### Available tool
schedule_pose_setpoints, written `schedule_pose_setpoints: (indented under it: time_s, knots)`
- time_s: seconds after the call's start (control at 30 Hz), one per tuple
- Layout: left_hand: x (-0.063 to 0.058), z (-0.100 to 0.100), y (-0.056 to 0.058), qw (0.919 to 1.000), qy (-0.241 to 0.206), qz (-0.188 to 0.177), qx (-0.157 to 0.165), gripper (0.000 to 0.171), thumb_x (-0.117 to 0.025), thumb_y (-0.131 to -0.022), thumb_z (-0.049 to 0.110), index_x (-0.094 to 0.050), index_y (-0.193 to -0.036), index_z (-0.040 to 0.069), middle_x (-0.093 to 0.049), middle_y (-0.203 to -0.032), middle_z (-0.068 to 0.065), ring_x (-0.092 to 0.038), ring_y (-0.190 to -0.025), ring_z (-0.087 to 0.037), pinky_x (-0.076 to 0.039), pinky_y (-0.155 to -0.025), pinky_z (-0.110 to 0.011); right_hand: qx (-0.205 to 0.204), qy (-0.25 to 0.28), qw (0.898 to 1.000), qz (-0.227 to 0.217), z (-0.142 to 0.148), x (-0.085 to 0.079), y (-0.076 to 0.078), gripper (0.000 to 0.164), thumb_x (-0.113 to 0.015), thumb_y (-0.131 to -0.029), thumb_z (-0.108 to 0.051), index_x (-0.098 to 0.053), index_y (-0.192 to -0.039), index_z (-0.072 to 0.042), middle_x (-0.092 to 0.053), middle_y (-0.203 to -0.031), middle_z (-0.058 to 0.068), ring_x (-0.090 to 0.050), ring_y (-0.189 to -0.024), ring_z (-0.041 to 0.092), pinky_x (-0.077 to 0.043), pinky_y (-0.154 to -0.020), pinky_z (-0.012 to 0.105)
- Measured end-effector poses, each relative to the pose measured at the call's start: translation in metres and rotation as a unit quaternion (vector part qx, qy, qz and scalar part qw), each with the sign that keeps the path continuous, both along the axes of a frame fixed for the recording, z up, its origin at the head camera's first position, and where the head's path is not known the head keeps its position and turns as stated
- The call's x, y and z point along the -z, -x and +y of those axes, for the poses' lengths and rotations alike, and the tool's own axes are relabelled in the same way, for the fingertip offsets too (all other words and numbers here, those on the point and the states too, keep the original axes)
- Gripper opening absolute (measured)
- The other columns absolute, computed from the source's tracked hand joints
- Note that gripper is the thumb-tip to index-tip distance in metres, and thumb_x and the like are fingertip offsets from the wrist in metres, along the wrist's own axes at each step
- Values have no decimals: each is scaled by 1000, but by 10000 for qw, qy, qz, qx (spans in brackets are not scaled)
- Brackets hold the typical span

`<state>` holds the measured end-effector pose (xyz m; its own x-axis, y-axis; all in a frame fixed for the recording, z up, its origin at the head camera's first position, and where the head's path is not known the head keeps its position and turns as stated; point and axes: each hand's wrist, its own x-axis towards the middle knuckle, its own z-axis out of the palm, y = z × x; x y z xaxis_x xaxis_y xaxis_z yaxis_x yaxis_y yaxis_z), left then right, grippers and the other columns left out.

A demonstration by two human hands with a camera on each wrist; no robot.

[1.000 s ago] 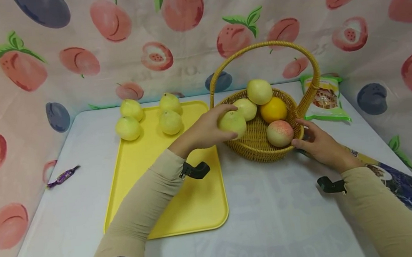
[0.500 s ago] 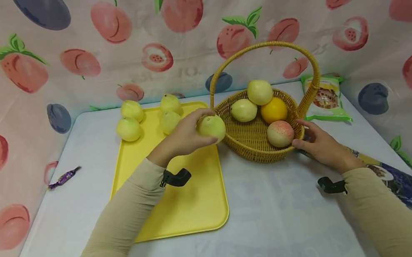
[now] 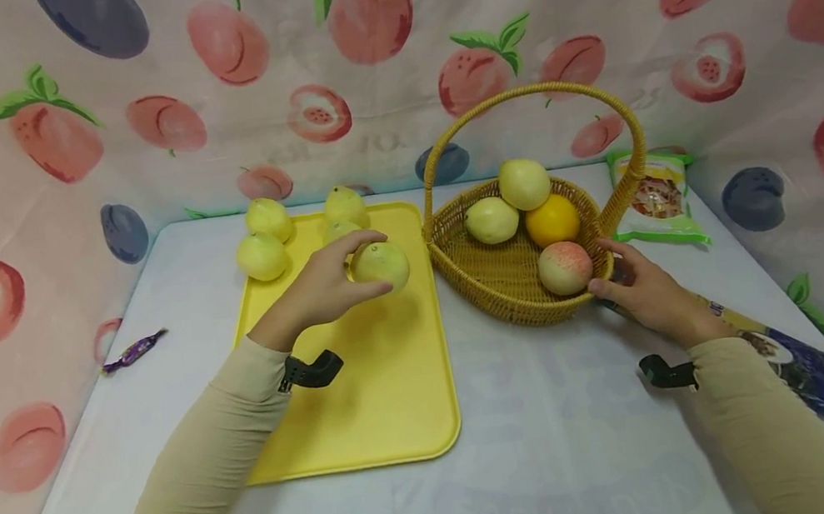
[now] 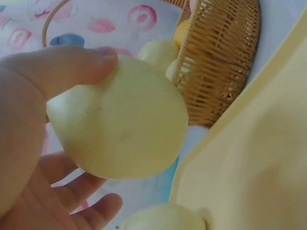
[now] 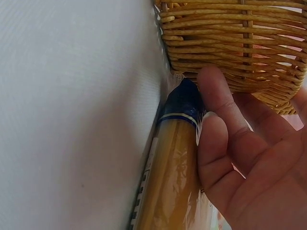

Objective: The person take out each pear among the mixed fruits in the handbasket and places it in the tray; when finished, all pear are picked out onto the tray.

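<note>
My left hand holds a pale yellow-green pear above the yellow tray, thumb on one side and fingers on the other. In the left wrist view the pear fills the middle. My right hand grips the right rim of a wicker basket. Two pale pears, an orange and a peach lie in the basket. Several more pears are at the tray's far end, one partly hidden behind my left hand.
Under my right forearm lies a long packet with a dark blue end. A green snack bag lies behind the basket's right side. The basket's tall handle arches above it. A purple wrapped candy lies far left.
My left hand has carried the pear leftward from over the basket's left rim to above the tray. The right hand stays at the basket's rim.
</note>
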<state>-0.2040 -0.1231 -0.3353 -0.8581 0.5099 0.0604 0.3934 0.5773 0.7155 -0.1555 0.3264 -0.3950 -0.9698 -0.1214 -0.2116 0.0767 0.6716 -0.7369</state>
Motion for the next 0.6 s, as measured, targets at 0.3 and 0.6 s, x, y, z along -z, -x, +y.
schedule_pose_setpoints:
  time_s: [0.3, 0.6]
  knots:
    - [4, -27, -5, 9993, -126, -90, -352, 62, -76, -91, 26, -51, -146, 11, -47, -149, -9, -46, -132, -28, -42, -102, -51, 32, 31, 10000, -18, 1, 3, 1, 93, -61, -97, -52, -7, -163, -13, -10, -162, 29, -19, -140, 59, -24, -104, 74]
    - [5, -51, -5, 9965, -45, -233, -796, 61, -75, -92, 29, -51, -146, 13, -47, -148, -10, -50, -126, -30, -43, -103, -52, 32, -40, 10000, -68, 1, 0, 0, 92, -59, -98, -53, -7, -163, -14, -10, -161, 30, -21, -138, 60, -24, -104, 74]
